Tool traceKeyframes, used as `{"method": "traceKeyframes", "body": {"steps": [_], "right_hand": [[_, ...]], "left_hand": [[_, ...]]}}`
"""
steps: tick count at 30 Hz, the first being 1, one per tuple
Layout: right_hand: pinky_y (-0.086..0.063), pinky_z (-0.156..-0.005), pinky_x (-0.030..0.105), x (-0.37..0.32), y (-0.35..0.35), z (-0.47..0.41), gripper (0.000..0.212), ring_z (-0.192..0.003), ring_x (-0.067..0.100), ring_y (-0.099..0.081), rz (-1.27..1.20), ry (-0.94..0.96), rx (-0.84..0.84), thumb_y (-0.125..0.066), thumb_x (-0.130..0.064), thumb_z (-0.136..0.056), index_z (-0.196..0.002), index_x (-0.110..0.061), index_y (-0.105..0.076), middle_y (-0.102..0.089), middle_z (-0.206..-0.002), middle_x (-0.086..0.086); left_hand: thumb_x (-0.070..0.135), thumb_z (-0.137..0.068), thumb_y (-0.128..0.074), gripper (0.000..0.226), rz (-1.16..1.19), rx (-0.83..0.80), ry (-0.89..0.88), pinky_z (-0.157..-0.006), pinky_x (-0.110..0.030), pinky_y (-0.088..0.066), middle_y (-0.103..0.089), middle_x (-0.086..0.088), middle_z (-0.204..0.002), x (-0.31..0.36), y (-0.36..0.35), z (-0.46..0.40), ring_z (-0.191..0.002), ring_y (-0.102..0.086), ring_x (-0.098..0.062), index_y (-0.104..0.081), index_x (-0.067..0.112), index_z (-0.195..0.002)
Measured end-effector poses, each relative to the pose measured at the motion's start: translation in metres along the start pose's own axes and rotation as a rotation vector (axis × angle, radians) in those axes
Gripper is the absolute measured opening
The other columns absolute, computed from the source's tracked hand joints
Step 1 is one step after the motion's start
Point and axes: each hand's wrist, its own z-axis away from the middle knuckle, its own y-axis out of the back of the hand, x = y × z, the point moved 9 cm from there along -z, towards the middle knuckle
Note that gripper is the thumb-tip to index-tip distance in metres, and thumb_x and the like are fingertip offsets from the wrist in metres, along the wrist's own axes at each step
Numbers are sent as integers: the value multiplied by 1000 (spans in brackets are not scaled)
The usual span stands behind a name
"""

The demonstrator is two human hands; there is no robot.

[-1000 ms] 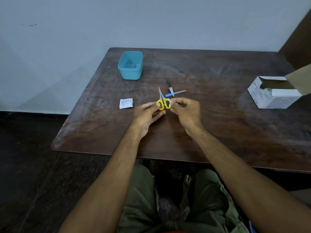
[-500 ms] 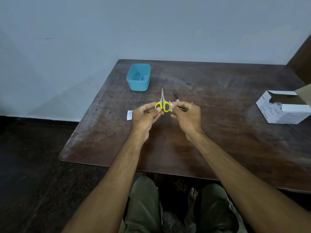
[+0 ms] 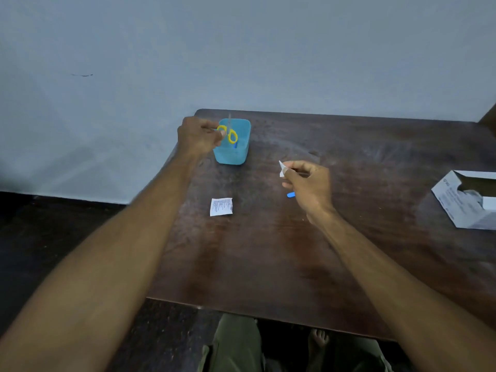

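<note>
Left hand [image 3: 198, 136]: upper centre-left of the frame, fingers curled, grasping the small yellow-handled steel scissors [image 3: 229, 131] by one loop.
Scissors: held in the air in front of the open top of the tub, yellow loops low, blades pointing up and blurred; whether touching the rim cannot be told.
Light-blue plastic tub [image 3: 230, 157]: at the far left corner of the table, just right of the left hand, with a small blue piece [image 3: 235, 145] showing inside.
White printed paper sachet [image 3: 221, 207]: flat on the wood, centre of the frame, below the tub and between the two forearms.
Dark brown wooden table [image 3: 268, 251]: across the middle and right of the frame.
Right hand [image 3: 308, 183]: right of centre, raised off the wood, fingers curled, pinching a small white folded scrap [image 3: 281, 169] between thumb and forefinger.
Small blue tab [image 3: 290, 194]: on the table, peeking out at the lower left edge of the right hand.
White cardboard box [image 3: 456, 205]: right edge of the frame, top open, well apart from both hands.
</note>
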Motion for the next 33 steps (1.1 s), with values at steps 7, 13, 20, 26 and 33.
{"method": "traceKeyframes", "body": {"steps": [7, 13, 20, 26, 33], "right_hand": [[-52, -56, 14, 17, -4, -13, 17, -79, 14, -69, 17, -18, -6, -65, -5, -86, -84, -20, -73, -71, -80, 1], [-50, -54, 12, 34, -5, -22, 16, -76, 12, -69, 47, -41, -10, -65, -6, -87, -83, -20, -72, -71, -77, 0], [-53, -58, 14, 46, -6, -25, 13, -75, 11, -68, 43, -57, -13, -65, -5, -86, -87, -15, -73, -71, -78, 2], [-50, -53, 12, 43, -5, -27, 13, -74, 10, -67, 42, -42, -23, -64, -5, -87, -87, -15, -73, -71, -82, 4], [-53, -57, 16, 45, -3, -24, 20, -69, 6, -67, 55, -38, -30, -65, -5, -86, -80, -23, -72, -71, -76, 0]], "left_hand": [[13, -76, -80, 16, -198, -22, -60, -78, -34, -58, -67, -11, -76, -3, -15, -33, -71, -68, -23, -74, 2, -84], [20, -74, -82, 16, -326, 12, -90, -69, -28, -57, -67, -3, -74, -10, -26, -50, -66, -61, -12, -76, 6, -79], [21, -73, -83, 17, -366, -6, -95, -58, -23, -51, -65, 1, -78, -18, -36, -57, -70, -60, -12, -76, 8, -82], [23, -79, -78, 22, -492, -49, -99, -70, -28, -49, -73, -10, -93, -22, -43, -62, -81, -60, -16, -76, 5, -92], [2, -87, -61, 16, -617, -20, -196, -83, -38, -54, -71, -13, -104, -12, -45, -57, -97, -65, -28, -74, 2, -96]]}}
